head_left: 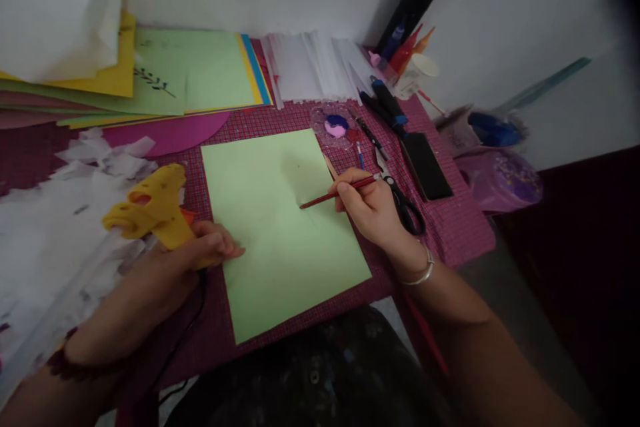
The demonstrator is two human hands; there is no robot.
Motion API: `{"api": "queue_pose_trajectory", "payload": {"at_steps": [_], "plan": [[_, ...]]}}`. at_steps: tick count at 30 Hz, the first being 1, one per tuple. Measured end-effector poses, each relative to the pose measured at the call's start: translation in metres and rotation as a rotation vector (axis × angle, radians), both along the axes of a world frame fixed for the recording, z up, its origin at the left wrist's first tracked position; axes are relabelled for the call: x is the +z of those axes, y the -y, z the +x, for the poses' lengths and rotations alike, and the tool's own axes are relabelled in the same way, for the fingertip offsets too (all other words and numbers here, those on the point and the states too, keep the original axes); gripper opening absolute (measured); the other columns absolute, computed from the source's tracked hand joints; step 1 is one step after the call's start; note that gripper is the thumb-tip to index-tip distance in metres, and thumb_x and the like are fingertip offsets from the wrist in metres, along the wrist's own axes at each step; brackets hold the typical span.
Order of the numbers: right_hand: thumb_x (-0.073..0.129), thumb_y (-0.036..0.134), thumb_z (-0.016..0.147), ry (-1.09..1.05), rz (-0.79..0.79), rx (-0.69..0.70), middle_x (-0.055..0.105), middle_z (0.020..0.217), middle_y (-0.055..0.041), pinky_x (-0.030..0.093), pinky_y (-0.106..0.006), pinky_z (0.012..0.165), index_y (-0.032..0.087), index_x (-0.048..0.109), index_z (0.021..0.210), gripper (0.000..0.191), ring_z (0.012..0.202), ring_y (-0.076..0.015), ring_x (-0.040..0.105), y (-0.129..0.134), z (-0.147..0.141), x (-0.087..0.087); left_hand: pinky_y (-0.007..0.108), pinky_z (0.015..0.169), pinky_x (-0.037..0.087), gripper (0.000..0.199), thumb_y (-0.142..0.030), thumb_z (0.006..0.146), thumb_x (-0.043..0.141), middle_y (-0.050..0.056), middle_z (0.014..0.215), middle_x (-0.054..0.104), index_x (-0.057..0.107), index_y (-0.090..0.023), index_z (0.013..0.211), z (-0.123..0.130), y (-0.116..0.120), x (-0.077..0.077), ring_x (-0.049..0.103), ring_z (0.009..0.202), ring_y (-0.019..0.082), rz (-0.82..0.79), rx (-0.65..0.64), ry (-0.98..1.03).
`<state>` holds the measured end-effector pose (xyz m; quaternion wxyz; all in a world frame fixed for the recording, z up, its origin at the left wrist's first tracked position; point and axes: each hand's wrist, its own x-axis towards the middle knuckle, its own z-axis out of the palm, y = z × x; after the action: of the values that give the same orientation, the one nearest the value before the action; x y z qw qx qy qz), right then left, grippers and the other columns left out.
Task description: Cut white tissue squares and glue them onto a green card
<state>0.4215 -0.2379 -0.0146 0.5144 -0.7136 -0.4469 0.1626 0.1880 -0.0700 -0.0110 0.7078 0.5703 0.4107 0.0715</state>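
First, left hand (175,270) clamped round a yellow glue gun (170,221) at nine o'clock of green paper (280,253) on the tabletop (455,233), right hand (371,213) at the paper's three o'clock, pinching a red stick (320,199), scissors (407,210) just beside.

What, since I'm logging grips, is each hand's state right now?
Left hand: closed, holding the yellow glue gun.
Right hand: closed, holding a slim red pencil or brush.

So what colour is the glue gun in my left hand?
The glue gun is yellow, clearest in the head view.
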Motion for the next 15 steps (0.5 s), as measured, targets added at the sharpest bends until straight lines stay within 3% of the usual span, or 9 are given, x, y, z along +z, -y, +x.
{"api": "queue_pose_trajectory", "payload": {"at_steps": [6, 11, 15], "plan": [[0.046, 0.024, 0.092, 0.002, -0.010, 0.018, 0.052, 0.060, 0.0040, 0.036, -0.026, 0.053, 0.019, 0.055, 0.071, 0.023, 0.052, -0.0092, 0.047, -0.001, 0.005, 0.003, 0.026, 0.078, 0.048, 0.017, -0.036, 0.071, 0.072, 0.001, 0.072, 0.065, 0.066, -0.022, 0.065, -0.004, -0.001, -0.002, 0.060, 0.076, 0.016, -0.073, -0.025, 0.071], [0.050, 0.027, 0.091, -0.059, -0.096, 0.194, 0.053, 0.062, 0.0029, 0.036, -0.025, 0.052, 0.018, 0.057, 0.077, 0.018, 0.055, -0.0104, 0.049, -0.003, 0.005, 0.001, 0.024, 0.078, 0.050, 0.014, -0.029, 0.074, 0.073, -0.001, 0.073, 0.063, 0.064, -0.021, 0.068, -0.006, -0.001, -0.008, 0.060, 0.074, 0.014, -0.101, -0.014, 0.183], [0.049, 0.026, 0.092, -0.260, -0.043, 0.128, 0.055, 0.061, 0.0028, 0.038, -0.025, 0.050, 0.017, 0.056, 0.083, 0.014, 0.053, -0.0108, 0.051, 0.008, -0.005, 0.009, 0.023, 0.075, 0.052, 0.018, -0.034, 0.074, 0.073, -0.001, 0.072, 0.063, 0.064, -0.019, 0.067, -0.007, -0.005, -0.014, 0.062, 0.074, 0.014, -0.149, -0.038, 0.218]]}}
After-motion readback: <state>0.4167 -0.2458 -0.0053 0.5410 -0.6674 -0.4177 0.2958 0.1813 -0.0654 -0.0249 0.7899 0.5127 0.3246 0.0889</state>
